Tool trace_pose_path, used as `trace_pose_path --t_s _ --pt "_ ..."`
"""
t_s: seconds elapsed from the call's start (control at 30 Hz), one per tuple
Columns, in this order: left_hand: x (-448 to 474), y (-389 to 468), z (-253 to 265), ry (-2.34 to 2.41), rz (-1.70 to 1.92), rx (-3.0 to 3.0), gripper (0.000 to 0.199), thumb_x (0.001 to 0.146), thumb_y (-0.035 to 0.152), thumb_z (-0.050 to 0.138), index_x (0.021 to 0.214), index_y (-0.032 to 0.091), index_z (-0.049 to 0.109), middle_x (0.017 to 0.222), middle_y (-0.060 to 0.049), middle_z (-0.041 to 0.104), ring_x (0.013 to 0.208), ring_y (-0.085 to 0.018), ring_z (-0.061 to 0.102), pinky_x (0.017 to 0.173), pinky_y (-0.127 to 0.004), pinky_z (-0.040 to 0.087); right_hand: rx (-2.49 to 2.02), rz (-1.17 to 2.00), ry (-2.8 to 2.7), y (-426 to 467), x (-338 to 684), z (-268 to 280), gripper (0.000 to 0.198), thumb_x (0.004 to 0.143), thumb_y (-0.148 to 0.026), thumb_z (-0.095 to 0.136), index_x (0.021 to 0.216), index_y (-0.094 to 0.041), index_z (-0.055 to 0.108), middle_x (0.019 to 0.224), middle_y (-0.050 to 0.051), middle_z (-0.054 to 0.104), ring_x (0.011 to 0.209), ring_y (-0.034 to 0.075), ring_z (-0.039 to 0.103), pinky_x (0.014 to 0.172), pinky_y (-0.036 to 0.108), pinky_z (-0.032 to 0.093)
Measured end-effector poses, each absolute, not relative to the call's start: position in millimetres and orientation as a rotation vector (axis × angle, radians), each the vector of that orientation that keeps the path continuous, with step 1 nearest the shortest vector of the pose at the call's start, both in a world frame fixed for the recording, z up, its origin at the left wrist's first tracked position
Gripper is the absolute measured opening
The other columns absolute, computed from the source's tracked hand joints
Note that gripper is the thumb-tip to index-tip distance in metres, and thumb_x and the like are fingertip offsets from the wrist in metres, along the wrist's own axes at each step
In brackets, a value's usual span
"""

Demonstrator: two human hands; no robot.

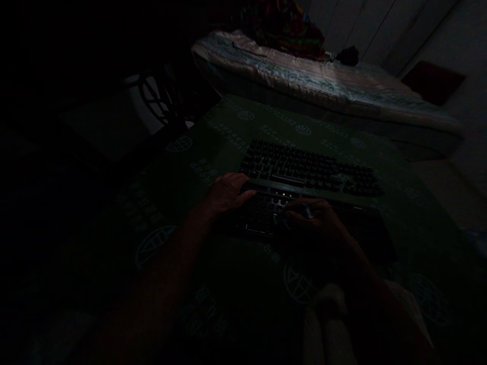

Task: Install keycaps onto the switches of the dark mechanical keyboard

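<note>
The whole scene is very dark. A black keyboard base (262, 227) lies on the green table cover, with pale spots showing among its key positions. My left hand (229, 192) grips its left far corner, thumb on top and fingers over the edge. Over the middle of the base, my right hand (314, 215) is closed around a slim tool with pale bluish parts (307, 211); its exact kind is too dim to make out. Behind the base, many dark keycaps (292, 162) sit in rows in a keyboard layout, with a long space bar key (288, 180) at their near side.
The green table cover (224, 137) carries pale globe prints and lettering. Beyond it stands a bed (289, 76) with a patterned sheet and a red bundle (285, 30). A dark lattice-like object (154, 99) is at the left. Pale cloth-like shapes (330, 314) show at the near edge.
</note>
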State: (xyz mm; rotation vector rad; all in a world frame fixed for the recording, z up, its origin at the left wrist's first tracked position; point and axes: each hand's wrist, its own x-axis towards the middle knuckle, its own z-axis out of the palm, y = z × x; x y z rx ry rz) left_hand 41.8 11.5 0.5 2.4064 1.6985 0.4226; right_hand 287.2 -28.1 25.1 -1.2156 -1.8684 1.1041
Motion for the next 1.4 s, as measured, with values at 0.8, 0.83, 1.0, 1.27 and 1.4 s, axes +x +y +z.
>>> trace_pose_path --t_s 0.8,0.83,1.0,1.27,1.4 --pt "39 14 -1 1.654 0.449 2.406 0.041 0.085 0.048 0.043 0.108 0.018 0.056 0.117 -0.01 0.062 0.112 -0.026 0.055 0.097 -0.043 0.042 -1.311 1.212 -1.799 -26 304 31 0.019 0.069 -0.033 0.07 0.073 -0.015 0.07 0.064 0.002 0.065 0.056 0.012 0.056 0.051 0.023 0.043" --pt "39 13 -1 1.66 0.45 2.401 0.041 0.085 0.048 0.043 0.108 0.017 0.057 0.117 -0.01 0.062 0.112 -0.026 0.055 0.097 -0.043 0.042 -1.296 1.215 -1.803 -27 303 31 0.019 0.069 -0.034 0.07 0.073 -0.015 0.07 0.064 0.002 0.064 0.055 0.012 0.055 0.05 0.023 0.043" --pt "40 13 0 1.658 0.443 2.404 0.039 0.085 0.048 0.043 0.106 0.017 0.057 0.116 -0.011 0.063 0.11 -0.026 0.055 0.096 -0.042 0.042 -1.245 1.333 -1.88 -29 299 32 0.016 0.071 -0.032 0.068 0.073 -0.016 0.07 0.061 0.0 0.062 0.052 0.009 0.051 0.048 0.021 0.04" --pt "41 12 3 1.671 0.434 2.399 0.038 0.085 0.047 0.043 0.105 0.017 0.057 0.115 -0.01 0.063 0.109 -0.026 0.056 0.095 -0.041 0.043 -1.277 1.431 -1.886 -30 304 39 0.017 0.07 -0.031 0.069 0.073 -0.015 0.07 0.06 0.0 0.06 0.053 0.009 0.05 0.049 0.022 0.039" --pt "41 13 1 1.672 0.435 2.408 0.039 0.085 0.047 0.043 0.104 0.016 0.058 0.113 -0.011 0.064 0.109 -0.027 0.056 0.095 -0.041 0.043 -1.255 1.374 -1.908 -28 304 35 0.017 0.071 -0.031 0.069 0.074 -0.015 0.07 0.065 0.001 0.063 0.057 0.011 0.054 0.053 0.023 0.042"
